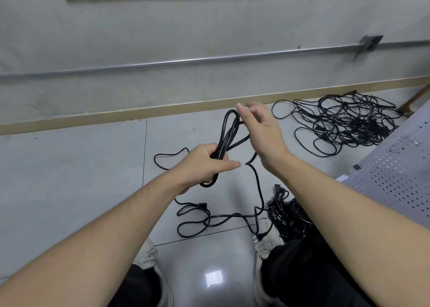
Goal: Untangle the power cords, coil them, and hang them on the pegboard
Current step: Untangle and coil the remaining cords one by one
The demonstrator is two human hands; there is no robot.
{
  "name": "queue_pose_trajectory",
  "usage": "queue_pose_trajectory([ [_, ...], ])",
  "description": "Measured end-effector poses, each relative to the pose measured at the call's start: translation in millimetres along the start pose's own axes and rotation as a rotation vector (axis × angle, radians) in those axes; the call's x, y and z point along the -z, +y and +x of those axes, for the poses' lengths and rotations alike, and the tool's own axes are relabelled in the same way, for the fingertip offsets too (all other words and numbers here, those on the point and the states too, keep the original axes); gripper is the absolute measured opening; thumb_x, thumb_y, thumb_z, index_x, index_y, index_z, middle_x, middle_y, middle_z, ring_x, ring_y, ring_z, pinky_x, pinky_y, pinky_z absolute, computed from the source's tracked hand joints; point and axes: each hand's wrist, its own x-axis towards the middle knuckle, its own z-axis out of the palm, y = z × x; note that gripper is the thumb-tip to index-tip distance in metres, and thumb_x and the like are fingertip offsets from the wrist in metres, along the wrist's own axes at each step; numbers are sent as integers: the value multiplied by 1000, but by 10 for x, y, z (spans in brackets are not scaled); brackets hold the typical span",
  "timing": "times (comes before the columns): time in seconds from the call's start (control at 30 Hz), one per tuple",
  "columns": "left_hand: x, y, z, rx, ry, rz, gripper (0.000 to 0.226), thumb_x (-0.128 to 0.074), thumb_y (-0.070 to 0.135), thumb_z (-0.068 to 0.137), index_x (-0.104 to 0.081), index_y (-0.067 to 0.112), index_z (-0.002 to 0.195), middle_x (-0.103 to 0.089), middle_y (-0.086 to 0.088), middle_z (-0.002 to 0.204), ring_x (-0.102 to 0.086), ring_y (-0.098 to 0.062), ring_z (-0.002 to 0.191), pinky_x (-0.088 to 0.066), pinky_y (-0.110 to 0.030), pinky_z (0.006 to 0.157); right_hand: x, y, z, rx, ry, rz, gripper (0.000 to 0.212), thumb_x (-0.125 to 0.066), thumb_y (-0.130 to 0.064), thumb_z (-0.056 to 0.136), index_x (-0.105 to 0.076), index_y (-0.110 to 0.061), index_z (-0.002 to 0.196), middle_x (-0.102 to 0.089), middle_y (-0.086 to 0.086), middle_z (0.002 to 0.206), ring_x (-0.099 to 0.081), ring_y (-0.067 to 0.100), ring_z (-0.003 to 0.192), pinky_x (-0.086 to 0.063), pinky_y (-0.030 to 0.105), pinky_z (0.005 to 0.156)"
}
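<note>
My left hand grips a bundle of black cord loops that stands up above the fist and sticks out below it. My right hand pinches a strand of the same cord near the top of the loops. From there the cord's free length drops to the tiled floor and trails in loose curls between my feet. A big tangle of black power cords lies on the floor by the wall at the right. A smaller dark heap of cords sits beside my right shoe.
A grey wall with a metal conduit and a tan baseboard runs across the back. A perforated metal bench seat fills the right edge. My shoes and dark trouser legs are at the bottom.
</note>
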Motion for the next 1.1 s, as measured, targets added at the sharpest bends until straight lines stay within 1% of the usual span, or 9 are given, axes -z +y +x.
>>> queue_pose_trajectory([
  [0.1,8,-50,-29,21,8,-14,35,-73,28,94,-47,20,71,-41,5,61,-38,-16,51,-31,-22,47,-57,14,-20,-188,-138,291,33,-65,-39,98,-37,-23,95,-68,4,94,-70,23,84,-55,40,75],
  [0.33,-15,-102,-52,-3,-14,25,15,-61,32,102,-71,21,100,-57,28,60,-52,8,62,-40,-10,63,-160,-33,-50,-287,-74,334,25,-69,-35,96,-53,-17,104,-55,3,69,-54,16,50,-48,29,50],
  [0.53,-116,-116,-43,-26,-127,-63,40,-65,28,98,-60,31,58,-73,-5,92,-70,-29,110,-44,-38,88,-168,-40,-67,-240,-16,302,21,-69,-34,96,-55,-18,94,-54,2,65,-50,11,46,-47,24,48],
  [0.63,-150,-56,-70,-59,-113,-104,40,-58,18,104,-60,28,65,-66,-4,79,-72,-29,79,-51,-45,92,-123,-49,-34,-243,-24,332,26,-57,-43,102,-57,-18,99,-58,-1,66,-56,10,53,-50,26,54],
  [0.73,-168,22,-75,-78,-4,-268,27,-56,18,105,-55,14,78,-60,0,75,-64,-21,66,-49,-62,103,-66,18,-6,-345,-192,569,53,-27,-56,106,-56,-13,119,-69,8,82,-66,21,72,-55,34,67],
  [0.83,-76,116,-50,-115,101,-466,28,-55,23,106,-59,13,79,-60,-7,71,-62,-22,63,-52,-63,99,-6,196,-66,-384,-543,326,39,-28,-36,94,-57,-15,111,-69,3,82,-61,19,71,-53,31,73],
  [0.93,49,176,-21,-154,244,-612,21,-57,26,105,-57,17,86,-57,-1,73,-58,-18,57,-56,-58,84,12,339,-172,-483,-945,-92,39,-43,-42,85,-64,-18,109,-76,7,95,-70,21,93,-50,42,100],
  [1.03,207,155,18,-124,437,-608,22,-60,31,103,-50,17,90,-53,4,72,-48,-13,51,-54,-34,55,66,427,-222,-544,-995,-385,21,-62,-32,90,-66,-12,88,-61,5,65,-60,20,63,-57,48,98],
  [1.1,338,88,26,-85,548,-487,25,-63,35,102,-54,18,86,-52,4,71,-46,-14,49,-45,-29,50,119,447,-197,-546,-912,-506,27,-68,-35,94,-62,-14,78,-48,0,58,-48,17,57,-62,40,84],
])
